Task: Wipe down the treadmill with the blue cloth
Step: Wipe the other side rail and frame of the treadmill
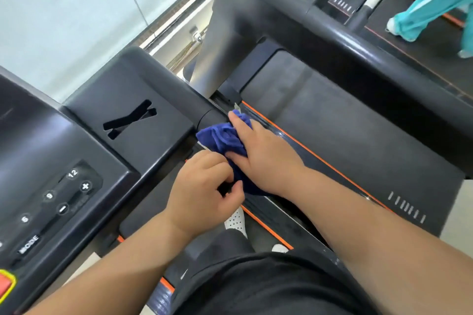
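Observation:
The blue cloth (222, 137) is bunched up around the black handrail (212, 116) that runs off the right end of the treadmill console (107, 120). My right hand (261, 151) lies over the cloth and presses it onto the rail. My left hand (204, 186) is just below, its fingers curled around the rail and pinching the cloth's lower end. The rail itself is mostly hidden under the cloth and both hands.
The console's speed buttons (64, 197) and a red stop button (5, 284) sit at the left. A second treadmill's belt (345, 130) lies to the right, with its own handrail (358, 41). A person in teal trousers (422, 5) stands at the top right.

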